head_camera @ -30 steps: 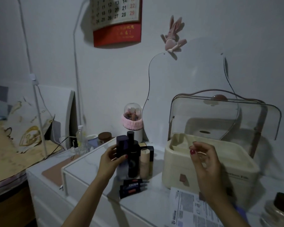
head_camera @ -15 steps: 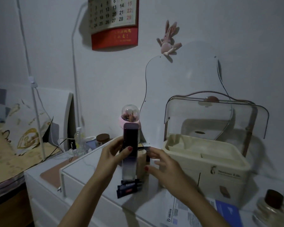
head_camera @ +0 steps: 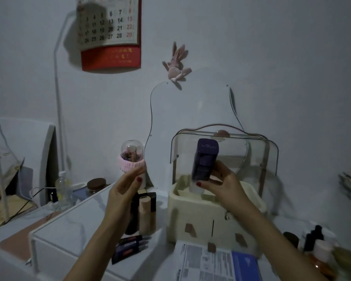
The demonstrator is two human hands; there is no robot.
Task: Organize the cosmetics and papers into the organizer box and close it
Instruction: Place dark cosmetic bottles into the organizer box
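Gripping the rigid, probably light purple bottle point(head_camera: 205, 160) around its lower body, the right hand point(head_camera: 221, 181) steadies it, left hand point(head_camera: 126, 184) relaxed, empty.

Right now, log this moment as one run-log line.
right hand: holds purple bottle above open organizer box | left hand: open, empty | papers: still on table
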